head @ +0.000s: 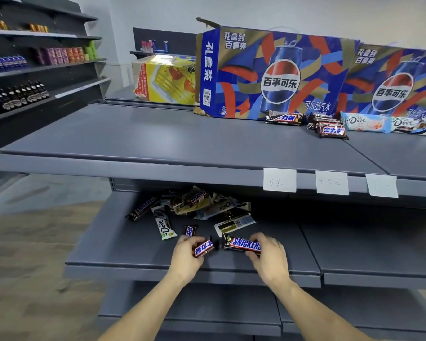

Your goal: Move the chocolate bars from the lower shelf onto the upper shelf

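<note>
snickers bars sit grasped in curled fingers of both hands over lower shelf.

Snickers bar in right hand (lower shelf)

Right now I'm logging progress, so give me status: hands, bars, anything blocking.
Left hand grips one Snickers, right hand another. Pile on lower shelf. Upper shelf open, nothing blocking.
</note>
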### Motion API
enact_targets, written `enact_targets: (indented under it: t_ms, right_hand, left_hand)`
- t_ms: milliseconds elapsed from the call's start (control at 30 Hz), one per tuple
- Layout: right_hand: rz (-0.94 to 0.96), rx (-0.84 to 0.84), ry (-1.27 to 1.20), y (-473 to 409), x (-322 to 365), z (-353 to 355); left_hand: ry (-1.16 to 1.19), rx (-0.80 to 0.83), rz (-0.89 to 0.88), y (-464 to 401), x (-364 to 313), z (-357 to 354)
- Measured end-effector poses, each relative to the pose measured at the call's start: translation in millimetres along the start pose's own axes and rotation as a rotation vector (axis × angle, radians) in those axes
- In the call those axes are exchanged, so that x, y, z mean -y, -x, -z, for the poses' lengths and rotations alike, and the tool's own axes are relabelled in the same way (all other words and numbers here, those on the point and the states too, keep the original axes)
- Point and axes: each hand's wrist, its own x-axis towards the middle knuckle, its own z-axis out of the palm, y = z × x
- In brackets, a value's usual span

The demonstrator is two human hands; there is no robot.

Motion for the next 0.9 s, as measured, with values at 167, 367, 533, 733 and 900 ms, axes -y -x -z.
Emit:
enact_targets:
  t_ms: [167,367,533,733,900]
  right_hand:
    - [-0.03,0.019,0.003,8,13,3]
    - [-0.069,0.03,0.032,8,32,7]
    - [-0.071,0.01,0.066,4,43,17]
    - [-0.126,0.004,0.042,11,40,24]
    - [-0.161,0.014,0.01,25,35,23]
  left_hand:
    - [0.042,-0.074,-0.009,4,1,6]
    - [0.245,-0.099,0.059,-1,-3,13]
    - [0.379,0.006,0.055,-5,-2,22]
    - [0.465,0.246,0.079,-16,4,28]
    - [0.312,0.27,0.008,-6,5,21]
